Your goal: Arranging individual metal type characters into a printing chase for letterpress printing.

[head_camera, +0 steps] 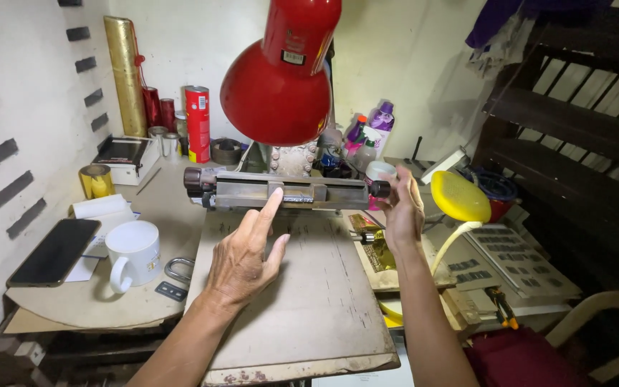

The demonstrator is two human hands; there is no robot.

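Both hands up at a long metal bar clamp, under a red lamp.

Cluttered worktop (pixel 159 208) across the whole view, a worn flat board (pixel 302 301) lying on it, front and centre. Red lamp shade (pixel 277 89) hanging overhead, just above the job. Long metal bar clamp (pixel 288 192) set crosswise along the board's far edge, a dark knob at each end. Left hand (pixel 241 258) open and loose, index finger stretched out and touching the middle of the bar, gripping nothing. Right hand (pixel 404 208) curled around the knob at the bar's right end, fingers closed on it. White mug (pixel 135 252) off to the left, dark phone (pixel 55 251) lying flat just beyond it, small padlock (pixel 178 269) between mug and board.
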